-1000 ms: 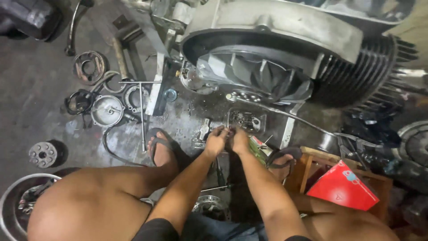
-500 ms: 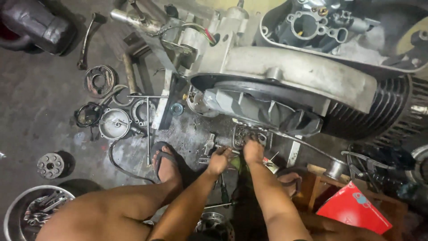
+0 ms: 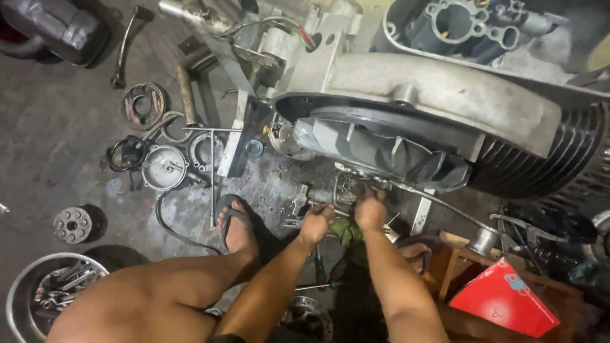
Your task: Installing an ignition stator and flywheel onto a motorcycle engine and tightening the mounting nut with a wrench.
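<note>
A large grey engine [image 3: 438, 108] with a finned fan wheel [image 3: 381, 149] and black cooling fins stands on the floor in front of me. Both my hands work at a small metal part [image 3: 348, 189] under the fan. My left hand [image 3: 318, 222] is closed around a metal tool handle [image 3: 300, 202] that points at that part. My right hand [image 3: 372, 213] presses on the part from the right, fingers curled on it. A green rag [image 3: 346, 232] lies just below my hands.
Round metal covers [image 3: 164, 167], a T-handle wrench [image 3: 211, 178], a gear [image 3: 72, 225] and a bowl of tools [image 3: 51, 289] lie on the left floor. My sandalled foot [image 3: 238, 225] is beside them. A red box [image 3: 505, 298] sits on a wooden stool at right.
My view has moved closer and tilted up, showing more of the engine. Both hands have reached further forward onto the small part under the fan.
</note>
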